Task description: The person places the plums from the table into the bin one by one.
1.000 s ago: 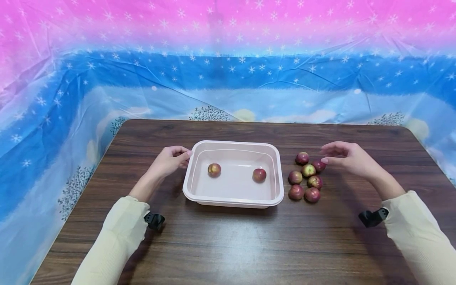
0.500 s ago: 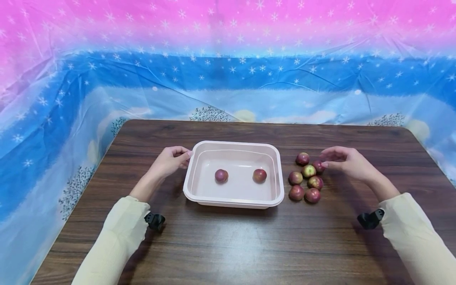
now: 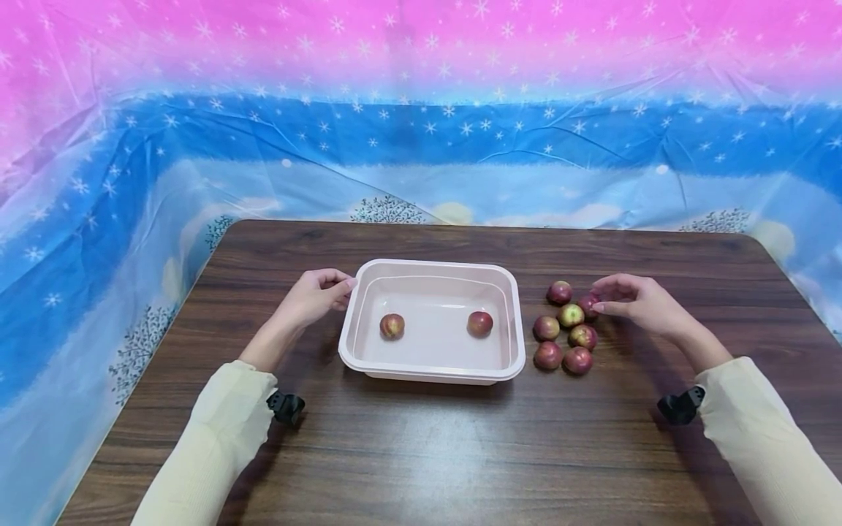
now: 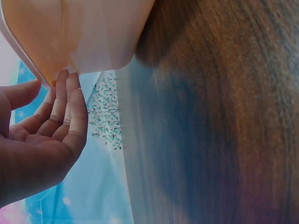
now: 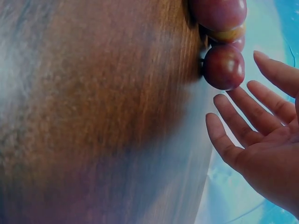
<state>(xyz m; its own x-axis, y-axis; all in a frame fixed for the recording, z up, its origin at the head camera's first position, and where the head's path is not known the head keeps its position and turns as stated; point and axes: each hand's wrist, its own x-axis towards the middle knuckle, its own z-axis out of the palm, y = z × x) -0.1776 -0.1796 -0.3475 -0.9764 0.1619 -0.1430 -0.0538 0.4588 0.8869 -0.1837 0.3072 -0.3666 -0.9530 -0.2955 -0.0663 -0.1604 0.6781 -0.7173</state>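
In the head view my left hand (image 3: 317,296) pinches the left rim of a pale pink plastic container (image 3: 430,372), thumb over the edge and fingers against the outer wall. Two red-and-yellow plums lie inside it: one plum (image 3: 392,326) on the left, another plum (image 3: 480,324) on the right. My right hand (image 3: 641,303) hovers at a loose cluster of plums to the right of the container. Its thumb and fingers are spread about the dark red plum (image 3: 588,306) at the cluster's far right. From the right wrist view, the fingertips reach right up to a plum (image 5: 224,67).
The clustered plums, such as the greenish plum (image 3: 570,315) and the front plum (image 3: 577,360), sit close together on the dark wooden table (image 3: 421,446). A snowflake-patterned cloth (image 3: 408,131) hangs behind the table and along its left side.
The left plum in the container has rolled, first rightward and toward the front, then back left. My right hand has come slightly lower onto the far-right plum. My left hand stays at the rim.
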